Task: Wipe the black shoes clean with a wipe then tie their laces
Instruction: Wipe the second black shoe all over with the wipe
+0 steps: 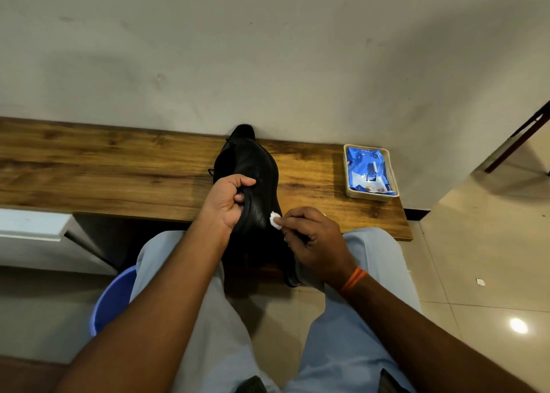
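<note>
- Fingers of my right hand [312,238] pinch a small folded white wipe [275,220] against the black shoe [253,181], low on its side.
- Left hand [227,202] curls round the shoe's collar, propping it on the wooden table [119,169] edge.
- I see only 1 shoe clearly; something dark lies below it.
- Laces look untied, near the toe.
- I would keep the grip firm and drag short strokes along the leather, refolding when soiled.
- Spare wipes sit in the blue pack [369,169] inside a cream tray [372,198], well apart.
</note>
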